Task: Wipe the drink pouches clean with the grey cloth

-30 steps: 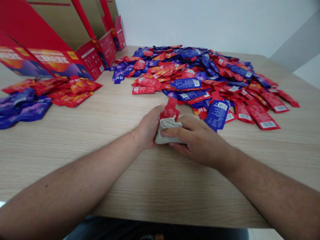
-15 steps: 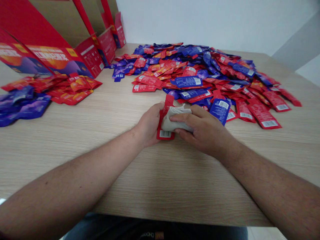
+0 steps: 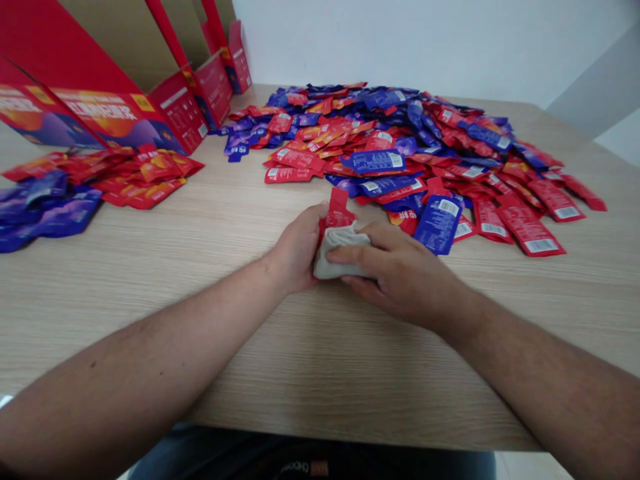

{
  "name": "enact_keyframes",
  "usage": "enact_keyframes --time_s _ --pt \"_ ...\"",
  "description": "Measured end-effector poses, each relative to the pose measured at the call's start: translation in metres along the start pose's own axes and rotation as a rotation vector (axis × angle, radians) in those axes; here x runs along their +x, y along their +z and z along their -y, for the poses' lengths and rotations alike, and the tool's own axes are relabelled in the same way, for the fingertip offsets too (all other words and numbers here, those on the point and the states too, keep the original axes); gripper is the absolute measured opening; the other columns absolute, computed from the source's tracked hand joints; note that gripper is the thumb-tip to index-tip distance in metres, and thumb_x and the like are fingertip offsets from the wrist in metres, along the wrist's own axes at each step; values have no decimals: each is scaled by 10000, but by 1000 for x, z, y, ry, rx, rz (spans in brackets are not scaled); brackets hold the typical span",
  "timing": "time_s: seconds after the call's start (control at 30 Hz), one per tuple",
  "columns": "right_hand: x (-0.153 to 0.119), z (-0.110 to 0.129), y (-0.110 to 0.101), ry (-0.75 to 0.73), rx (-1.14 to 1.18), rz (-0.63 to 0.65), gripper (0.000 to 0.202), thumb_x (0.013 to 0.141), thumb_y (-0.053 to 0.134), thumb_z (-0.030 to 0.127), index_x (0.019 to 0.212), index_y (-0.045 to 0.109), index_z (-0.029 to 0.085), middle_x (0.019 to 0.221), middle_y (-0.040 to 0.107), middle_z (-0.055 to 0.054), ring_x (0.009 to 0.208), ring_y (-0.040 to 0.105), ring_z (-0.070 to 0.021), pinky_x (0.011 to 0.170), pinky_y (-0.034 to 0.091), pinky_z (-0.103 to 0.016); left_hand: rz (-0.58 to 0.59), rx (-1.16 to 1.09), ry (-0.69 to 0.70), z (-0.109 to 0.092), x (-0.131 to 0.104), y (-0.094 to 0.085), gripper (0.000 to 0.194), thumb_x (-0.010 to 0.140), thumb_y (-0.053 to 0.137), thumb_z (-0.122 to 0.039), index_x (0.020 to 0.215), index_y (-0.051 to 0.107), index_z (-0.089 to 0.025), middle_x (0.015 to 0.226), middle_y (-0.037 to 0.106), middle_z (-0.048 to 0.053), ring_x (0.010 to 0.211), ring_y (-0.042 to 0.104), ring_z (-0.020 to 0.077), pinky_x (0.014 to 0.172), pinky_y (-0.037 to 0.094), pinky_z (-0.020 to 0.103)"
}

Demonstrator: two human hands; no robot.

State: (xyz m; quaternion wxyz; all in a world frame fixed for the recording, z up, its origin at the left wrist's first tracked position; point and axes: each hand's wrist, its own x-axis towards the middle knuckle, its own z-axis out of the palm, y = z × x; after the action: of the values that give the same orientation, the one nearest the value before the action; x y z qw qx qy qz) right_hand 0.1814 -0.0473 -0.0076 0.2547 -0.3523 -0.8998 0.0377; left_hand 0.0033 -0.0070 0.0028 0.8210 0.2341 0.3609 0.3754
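Observation:
A red sachet (image 3: 339,206) with a narrow neck at its far end is held in my left hand (image 3: 298,252), the thumb lying along its left edge. My right hand (image 3: 395,270) grips a folded, pale grey cloth (image 3: 341,255) and presses it on the sachet's face. The cloth covers the sachet's middle and near end, so its barcode is hidden. Just beyond my right hand lies a blue sachet (image 3: 439,225), at the near edge of a large heap of red and blue sachets (image 3: 385,133).
At the left, red sachets (image 3: 145,177) and blue sachets (image 3: 50,210) lie in a smaller group. Behind them stand open red cardboard boxes (image 3: 115,120). A white wall (image 3: 425,47) rises behind the wooden table (image 3: 250,360).
My right hand has slid the cloth toward me along the red sachet, covering the barcode that showed before. My left hand keeps its hold in nearly the same place.

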Motion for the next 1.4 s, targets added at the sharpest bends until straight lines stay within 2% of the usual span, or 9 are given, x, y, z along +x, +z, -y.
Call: enact_keyframes --time_s 0.1,0.23,0.4,0.63,0.77,0.93,1.1,1.27,1.4 --pt "-1 0 0 -29 5 26 328 958 700 215 1268 793 270 1110 705 -112 1034 673 -285 904 570 -429 -14 9 11 0 1 0 400 1019 418 -359 935 739 -135 695 720 68 627 689 204 620 552 302" --pt "-1 -4 -1 99 -17 -32 348 983 668 246 1316 766 226 1195 688 -157 1058 672 -302 905 585 -452 47 13 2 1 2 -1 498 1052 343 -405 1035 762 -138 720 750 72 575 682 215 515 514 305" --pt "-2 0 2 -18 0 41 327 958 707 228 1270 789 281 1090 701 -101 1032 677 -279 913 582 -429 -12 9 -2 0 1 -1 433 1034 401 -380 911 741 -142 701 737 79 659 720 211 630 575 300" --pt "-2 -4 1 77 20 0 346 973 683 239 1307 772 225 1218 701 -169 1102 692 -323 930 598 -477 44 1 11 2 4 -4 463 1028 375 -390 1011 767 -145 767 764 92 731 750 246 609 564 321" --pt "-1 0 -1 -26 24 55 318 958 704 218 1258 797 266 1075 700 -115 1002 689 -289 872 589 -432 -26 1 -8 1 1 -1 408 1025 432 -383 961 756 -144 704 737 60 638 705 199 630 571 296" --pt "-1 -15 -3 104 -13 -46 363 959 685 225 1315 756 218 1141 693 -131 1031 697 -281 892 603 -417 50 -20 -1 0 4 -4 538 1065 298 -398 969 753 -127 744 765 100 563 673 214 522 530 314" --pt "-2 -19 -6 20 79 30 340 959 696 245 1291 768 246 1228 704 -138 1104 699 -301 935 603 -451 -60 -65 21 -3 11 -14 504 1061 344 -447 969 732 -140 798 785 123 676 743 255 596 596 356" --pt "-2 -25 -6 115 65 -17 395 934 720 253 1327 744 274 1163 709 -105 1060 696 -294 939 604 -470 -112 -72 69 -11 13 -19 468 1036 404 -428 1114 747 -119 829 782 121 727 740 270 673 606 387" --pt "-2 -27 -3 55 134 -3 357 930 715 235 1283 746 279 1293 696 -118 1175 687 -297 995 589 -471 -147 -78 72 -15 13 -20 490 1043 388 -439 1155 741 -119 812 774 112 752 745 271 687 611 383"
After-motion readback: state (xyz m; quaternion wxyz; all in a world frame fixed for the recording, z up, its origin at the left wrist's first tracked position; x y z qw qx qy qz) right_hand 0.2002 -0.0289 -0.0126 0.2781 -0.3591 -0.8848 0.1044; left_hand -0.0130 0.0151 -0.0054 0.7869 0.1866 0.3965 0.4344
